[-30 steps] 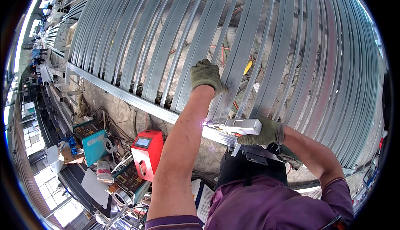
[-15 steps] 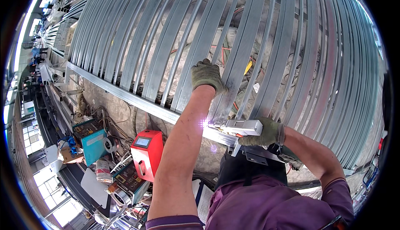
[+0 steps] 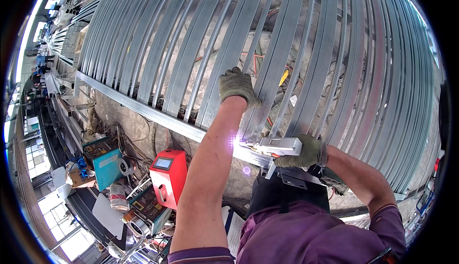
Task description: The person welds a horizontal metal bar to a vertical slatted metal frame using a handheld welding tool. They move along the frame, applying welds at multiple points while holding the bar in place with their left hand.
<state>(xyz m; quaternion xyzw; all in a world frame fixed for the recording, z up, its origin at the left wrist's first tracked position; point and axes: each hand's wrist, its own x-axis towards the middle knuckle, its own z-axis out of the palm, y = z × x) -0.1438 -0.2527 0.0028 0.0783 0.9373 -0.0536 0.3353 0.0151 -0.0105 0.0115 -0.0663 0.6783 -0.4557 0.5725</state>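
Note:
My right hand (image 3: 305,152), in a green-grey glove, is wrapped round a silver, box-bodied welding torch (image 3: 279,146). Its nozzle points left, and a bright violet-white spark (image 3: 236,142) burns at its tip, by the frame's near rail and the end of a wide tube. Further up the frame, my left hand (image 3: 236,86), also gloved, is bent down over a thin grey metal tube (image 3: 262,27) between two wider ones. Its fingers are curled and the thumb sits against the wide tube (image 3: 282,39) to the right. The fingertips are partly hidden.
Many parallel tubes form a large frame, bordered by a near rail (image 3: 143,111). A red machine with a screen (image 3: 168,175), a teal control box (image 3: 106,166) and tangled cables (image 3: 126,142) stand at lower left. A yellow object (image 3: 284,78) shows through the slats.
Almost nothing differs: both hands and the torch stay in place. The spark is a little brighter now.

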